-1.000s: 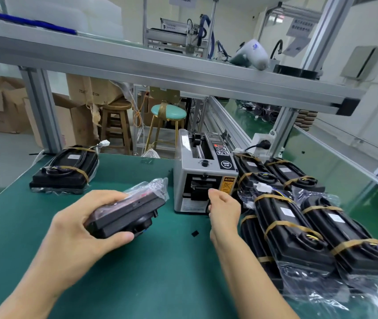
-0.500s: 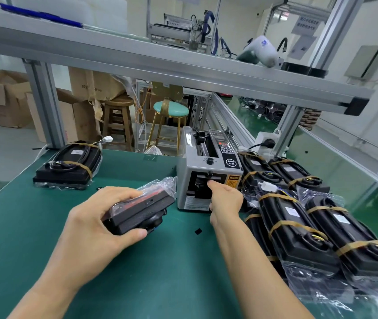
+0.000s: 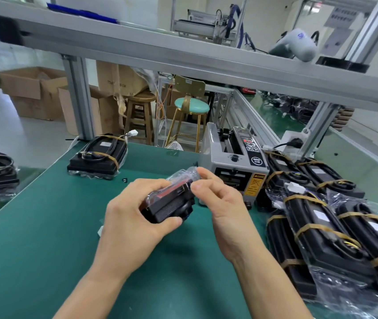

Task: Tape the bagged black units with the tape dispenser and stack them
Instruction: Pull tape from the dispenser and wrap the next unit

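Gripping bagged unit (image 3: 170,203): left hand (image 3: 132,224); right hand (image 3: 220,203) seemingly pinches bag end; dispenser (image 3: 236,162) behind.

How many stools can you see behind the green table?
2. A brown wooden stool stands on the floor behind the table's far edge. Right beside it is a round teal-seated stool with gold metal legs. Others may hide behind the frame.

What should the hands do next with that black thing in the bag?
Probably press the loose bag end flat against the bagged black plastic unit to tape it. The left hand grips the unit, and the right hand pinches its crinkled end beside the grey tape dispenser.
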Action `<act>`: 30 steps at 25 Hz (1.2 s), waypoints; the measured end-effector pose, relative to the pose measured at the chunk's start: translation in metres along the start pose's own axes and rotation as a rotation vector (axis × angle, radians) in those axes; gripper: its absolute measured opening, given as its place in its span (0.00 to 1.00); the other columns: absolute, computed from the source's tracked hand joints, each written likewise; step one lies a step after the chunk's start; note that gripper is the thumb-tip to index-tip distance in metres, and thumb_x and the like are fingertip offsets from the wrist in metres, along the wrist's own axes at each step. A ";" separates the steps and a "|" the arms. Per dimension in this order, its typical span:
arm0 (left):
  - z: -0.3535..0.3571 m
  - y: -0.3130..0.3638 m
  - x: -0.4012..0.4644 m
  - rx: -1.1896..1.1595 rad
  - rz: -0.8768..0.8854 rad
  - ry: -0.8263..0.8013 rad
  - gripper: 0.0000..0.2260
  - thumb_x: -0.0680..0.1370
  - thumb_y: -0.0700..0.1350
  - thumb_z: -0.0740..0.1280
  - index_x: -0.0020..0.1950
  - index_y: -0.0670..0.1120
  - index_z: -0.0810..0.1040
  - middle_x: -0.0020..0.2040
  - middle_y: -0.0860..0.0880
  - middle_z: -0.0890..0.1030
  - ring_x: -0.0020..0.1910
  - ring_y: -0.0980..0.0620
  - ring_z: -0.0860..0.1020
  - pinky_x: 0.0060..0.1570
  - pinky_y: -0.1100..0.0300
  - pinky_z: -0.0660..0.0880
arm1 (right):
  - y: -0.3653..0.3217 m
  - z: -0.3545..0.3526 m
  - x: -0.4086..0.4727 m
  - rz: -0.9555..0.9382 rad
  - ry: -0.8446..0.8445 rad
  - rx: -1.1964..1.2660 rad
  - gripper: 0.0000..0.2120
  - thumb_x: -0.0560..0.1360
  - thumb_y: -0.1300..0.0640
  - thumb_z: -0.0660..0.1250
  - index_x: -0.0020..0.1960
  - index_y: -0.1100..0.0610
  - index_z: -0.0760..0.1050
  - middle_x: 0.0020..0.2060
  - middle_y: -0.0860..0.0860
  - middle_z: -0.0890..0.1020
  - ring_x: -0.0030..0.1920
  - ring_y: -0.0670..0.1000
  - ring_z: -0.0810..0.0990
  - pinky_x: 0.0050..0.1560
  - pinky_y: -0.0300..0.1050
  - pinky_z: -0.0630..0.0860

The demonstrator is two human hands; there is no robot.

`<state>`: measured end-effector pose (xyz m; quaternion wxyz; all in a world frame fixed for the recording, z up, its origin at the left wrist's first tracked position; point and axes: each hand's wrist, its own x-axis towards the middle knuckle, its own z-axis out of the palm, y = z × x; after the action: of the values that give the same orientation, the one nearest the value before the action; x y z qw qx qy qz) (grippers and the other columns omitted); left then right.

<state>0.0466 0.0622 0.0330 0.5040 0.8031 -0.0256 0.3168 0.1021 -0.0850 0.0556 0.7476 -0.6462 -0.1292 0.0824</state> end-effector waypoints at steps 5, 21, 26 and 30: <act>0.001 0.002 0.000 0.002 0.012 0.008 0.28 0.58 0.35 0.81 0.49 0.59 0.79 0.47 0.59 0.81 0.48 0.59 0.79 0.49 0.71 0.72 | 0.002 0.000 0.000 0.001 0.009 -0.033 0.09 0.72 0.62 0.70 0.34 0.54 0.83 0.64 0.43 0.74 0.63 0.33 0.72 0.60 0.37 0.65; 0.000 0.000 0.000 -0.022 0.030 0.012 0.27 0.58 0.41 0.81 0.49 0.63 0.77 0.48 0.61 0.81 0.48 0.61 0.79 0.49 0.73 0.71 | 0.004 0.001 0.004 0.013 -0.017 -0.075 0.05 0.73 0.63 0.70 0.39 0.57 0.83 0.64 0.46 0.73 0.63 0.39 0.73 0.67 0.42 0.65; 0.000 0.000 0.001 -0.023 0.032 0.012 0.26 0.58 0.41 0.81 0.49 0.62 0.78 0.48 0.61 0.81 0.48 0.61 0.79 0.48 0.73 0.71 | 0.002 0.001 0.003 0.020 -0.048 -0.062 0.04 0.72 0.62 0.70 0.41 0.58 0.83 0.64 0.45 0.74 0.62 0.36 0.73 0.64 0.38 0.66; 0.000 0.000 0.000 -0.027 0.041 0.011 0.26 0.58 0.41 0.80 0.49 0.62 0.78 0.48 0.62 0.80 0.48 0.61 0.79 0.47 0.75 0.70 | 0.001 0.005 0.003 0.006 -0.025 -0.099 0.07 0.72 0.63 0.71 0.37 0.55 0.83 0.62 0.43 0.73 0.59 0.33 0.74 0.64 0.38 0.66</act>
<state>0.0467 0.0622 0.0336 0.5085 0.7936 -0.0434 0.3311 0.1039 -0.0795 0.0551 0.7128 -0.6817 -0.1406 0.0862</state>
